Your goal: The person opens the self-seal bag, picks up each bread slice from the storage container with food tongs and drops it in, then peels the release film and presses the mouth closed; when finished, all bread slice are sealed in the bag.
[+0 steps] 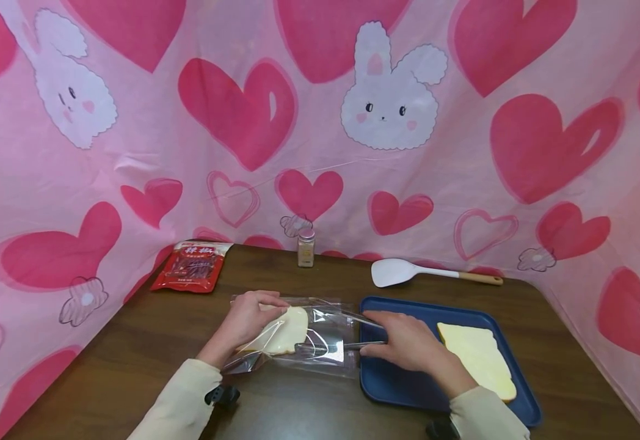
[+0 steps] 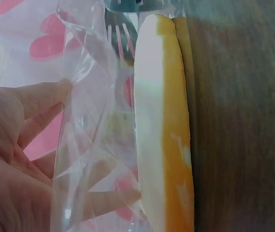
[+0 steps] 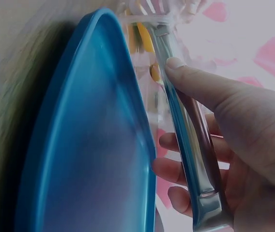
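A slice of bread (image 1: 289, 333) lies inside a clear plastic bag (image 1: 331, 365) in the middle of the table. My left hand (image 1: 251, 321) holds the bag's film at the slice's left end; in the left wrist view one fingertip meets the bread (image 2: 164, 125). My right hand (image 1: 408, 339) grips metal tongs (image 3: 183, 125), thumb on one side and curled fingers on the other. The tongs reach into the bag from the right, and their slotted end (image 2: 120, 41) shows by the bread. Whether they still pinch the slice is unclear.
A blue tray (image 1: 394, 391) under my right hand bears another bread slice (image 1: 479, 354). Behind it lies a white spatula (image 1: 397, 272) with a wooden handle. A small seasoning jar (image 1: 306, 249) and a red food packet (image 1: 190, 269) stand toward the back, before a pink cloth.
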Demonstrator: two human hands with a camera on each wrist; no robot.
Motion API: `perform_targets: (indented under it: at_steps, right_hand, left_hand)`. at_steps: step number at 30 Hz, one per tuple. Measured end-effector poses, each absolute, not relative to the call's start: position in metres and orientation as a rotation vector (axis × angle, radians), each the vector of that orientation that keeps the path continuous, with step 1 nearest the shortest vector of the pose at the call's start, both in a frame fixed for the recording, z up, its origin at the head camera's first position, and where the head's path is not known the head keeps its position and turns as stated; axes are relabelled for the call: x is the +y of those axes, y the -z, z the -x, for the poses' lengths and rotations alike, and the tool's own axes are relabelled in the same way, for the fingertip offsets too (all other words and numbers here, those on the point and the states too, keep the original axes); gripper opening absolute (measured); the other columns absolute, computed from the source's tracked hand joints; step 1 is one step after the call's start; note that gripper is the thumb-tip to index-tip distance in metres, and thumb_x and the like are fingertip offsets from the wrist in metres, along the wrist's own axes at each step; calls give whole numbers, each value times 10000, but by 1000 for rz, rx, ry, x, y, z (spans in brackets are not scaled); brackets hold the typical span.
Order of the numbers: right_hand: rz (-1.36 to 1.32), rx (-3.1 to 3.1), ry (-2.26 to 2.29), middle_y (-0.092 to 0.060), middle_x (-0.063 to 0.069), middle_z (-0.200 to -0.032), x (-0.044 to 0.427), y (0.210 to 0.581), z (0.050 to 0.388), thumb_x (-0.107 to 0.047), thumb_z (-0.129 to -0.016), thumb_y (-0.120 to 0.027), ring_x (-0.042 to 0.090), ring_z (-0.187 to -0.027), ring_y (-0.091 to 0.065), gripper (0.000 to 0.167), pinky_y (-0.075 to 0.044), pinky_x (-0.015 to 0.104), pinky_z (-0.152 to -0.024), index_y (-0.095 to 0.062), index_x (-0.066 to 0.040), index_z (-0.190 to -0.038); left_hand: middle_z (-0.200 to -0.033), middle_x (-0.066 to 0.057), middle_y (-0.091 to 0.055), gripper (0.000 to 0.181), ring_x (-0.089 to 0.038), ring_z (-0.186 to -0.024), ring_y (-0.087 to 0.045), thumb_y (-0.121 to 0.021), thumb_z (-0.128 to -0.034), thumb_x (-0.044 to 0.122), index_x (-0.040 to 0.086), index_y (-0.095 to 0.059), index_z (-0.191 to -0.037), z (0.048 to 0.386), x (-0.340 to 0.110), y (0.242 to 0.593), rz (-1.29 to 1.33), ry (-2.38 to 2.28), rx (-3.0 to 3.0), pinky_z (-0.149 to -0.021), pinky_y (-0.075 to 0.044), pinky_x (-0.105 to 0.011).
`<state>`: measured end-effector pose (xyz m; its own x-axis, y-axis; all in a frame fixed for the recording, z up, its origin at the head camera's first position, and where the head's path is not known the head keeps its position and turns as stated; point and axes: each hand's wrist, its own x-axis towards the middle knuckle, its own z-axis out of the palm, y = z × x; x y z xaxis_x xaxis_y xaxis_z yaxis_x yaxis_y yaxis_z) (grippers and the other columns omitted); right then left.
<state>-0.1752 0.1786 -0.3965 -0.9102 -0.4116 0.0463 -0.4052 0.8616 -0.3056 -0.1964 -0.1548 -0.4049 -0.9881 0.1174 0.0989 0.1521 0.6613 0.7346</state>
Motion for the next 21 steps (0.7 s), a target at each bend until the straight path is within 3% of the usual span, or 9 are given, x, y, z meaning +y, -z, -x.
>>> perform_targets:
  at_steps: [3, 9, 21]
  right_hand:
    - [623, 3024, 471, -724, 69, -1361, 188, 394, 170, -532, -827, -862, 335, -1238, -685, 715, -568, 607, -984, -670, -158, -1406]
    - [545, 3019, 474, -730, 80, -1324, 203, 391, 161, -528, -818, -870, 322, -1178, -700, 709, -587, 595, -957, -666, -142, -1377]
    - [299, 3090, 534, -749, 117, -1208, 243, 384, 134, -566, -823, -851, 298, -1053, -723, 833, -617, 588, -845, -583, -59, -1426]
  left_hand:
    - [-1372, -163, -715, 134, -462, -1353, -591, -768, -963, 199, 156, -854, -1056, 196, -155, 406, 237, 1245, -2815, -1187, -148, -814]
    - [-1346, -178, -726, 141, -435, -1328, -629, -765, -956, 174, 130, -857, -1053, 197, -157, 410, 253, 1194, -2784, -1152, -399, -690]
    - [-1376, -178, -709, 146, -459, -1351, -593, -752, -975, 189, 152, -854, -1072, 198, -159, 405, 245, 1185, -2822, -1151, -393, -695]
